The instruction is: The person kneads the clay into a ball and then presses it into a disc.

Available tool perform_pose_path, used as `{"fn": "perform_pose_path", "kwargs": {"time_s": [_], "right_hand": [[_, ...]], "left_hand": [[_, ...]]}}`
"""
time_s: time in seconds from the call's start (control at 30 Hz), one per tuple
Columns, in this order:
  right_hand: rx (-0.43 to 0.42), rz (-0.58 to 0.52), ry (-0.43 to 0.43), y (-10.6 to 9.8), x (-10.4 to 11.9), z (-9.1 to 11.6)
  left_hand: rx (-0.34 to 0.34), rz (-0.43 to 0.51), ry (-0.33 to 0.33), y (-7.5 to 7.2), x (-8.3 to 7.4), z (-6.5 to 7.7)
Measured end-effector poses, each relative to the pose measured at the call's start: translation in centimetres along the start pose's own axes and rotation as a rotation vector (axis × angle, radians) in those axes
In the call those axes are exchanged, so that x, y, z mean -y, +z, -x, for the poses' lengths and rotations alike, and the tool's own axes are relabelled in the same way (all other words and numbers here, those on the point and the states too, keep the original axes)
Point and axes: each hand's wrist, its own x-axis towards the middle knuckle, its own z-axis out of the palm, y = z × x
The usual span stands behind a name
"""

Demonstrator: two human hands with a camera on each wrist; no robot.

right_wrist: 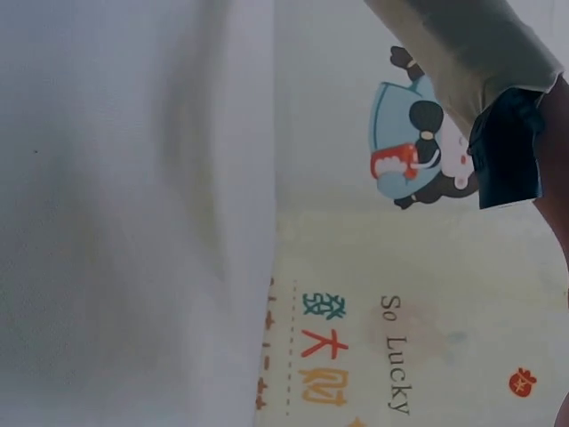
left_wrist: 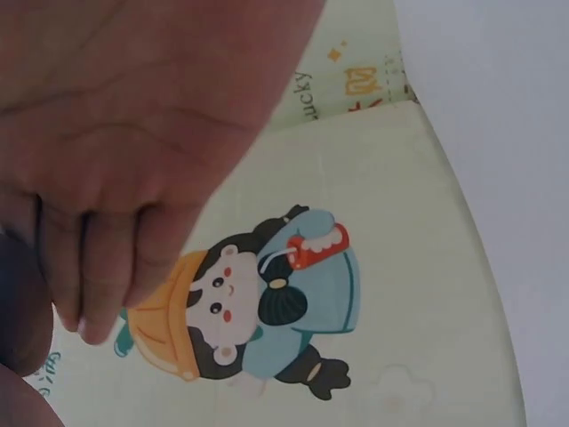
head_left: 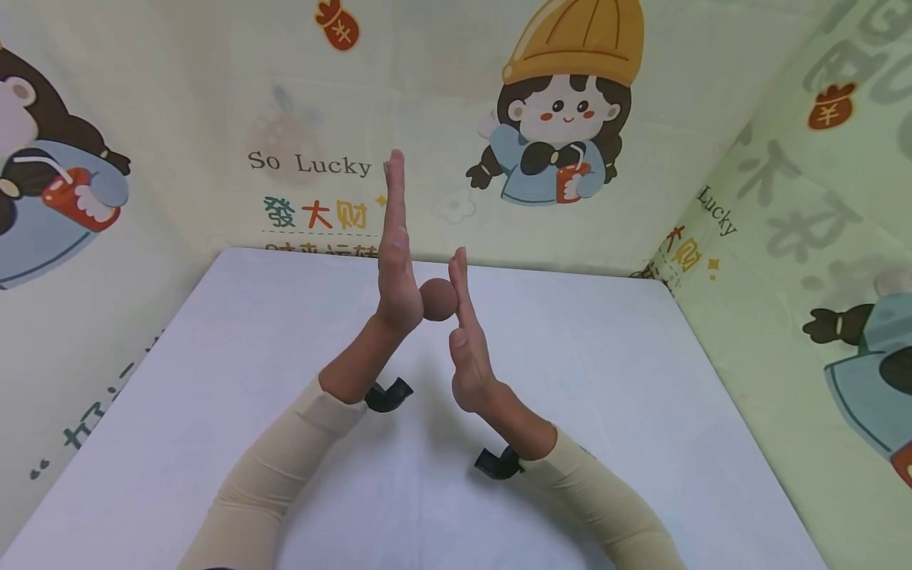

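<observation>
A small, smooth brown ball (head_left: pixel 438 299) is caught between my two upright hands above the table. My left hand (head_left: pixel 399 277) stands on edge with straight fingers pointing up, and the heel of its palm presses the ball's left side. Lower down, my right hand (head_left: pixel 470 356) also has straight fingers, and these press the ball's right side. In the left wrist view, the ball (left_wrist: pixel 20 307) looks dark at the left edge, beside the fingers of a large palm (left_wrist: pixel 133 116). The right wrist view leaves the ball out.
Below the hands spreads a white table (head_left: pixel 570 356). Cream walls with cartoon prints (head_left: pixel 563 142) and lettering rise behind it and on both sides. Black curved mounts (head_left: pixel 388 394) sit at both wrists, beside beige sleeves (head_left: pixel 285 459).
</observation>
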Motion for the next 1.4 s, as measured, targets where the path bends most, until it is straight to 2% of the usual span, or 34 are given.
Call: {"fn": "perform_pose_path", "kwargs": {"time_s": [0.23,0.4,0.7,0.83,1.17,1.4], "right_hand": [[0.001,0.015,-0.071,0.1,0.4,-0.3],[0.006,0.022,-0.09,0.0,0.6,-0.4],[-0.014,0.022,-0.095,-0.1,1.2,-1.2],[-0.03,0.018,-0.127,-0.2,1.5,-1.6],[-0.068,0.05,-0.149,-0.7,2.1,-2.6],[-0.1,0.05,-0.158,-1.2,2.5,-3.3]], "left_hand": [[-0.036,-0.029,-0.015,-0.8,1.6,-0.1],[-0.036,-0.035,-0.042,-1.2,2.8,0.1],[0.041,-0.024,-0.169,-1.3,4.1,0.9],[0.087,-0.017,-0.198,-1.2,4.4,1.3],[0.183,-0.131,-0.174,-0.5,4.9,2.4],[0.236,-0.191,-0.126,0.3,4.8,3.4]]}}
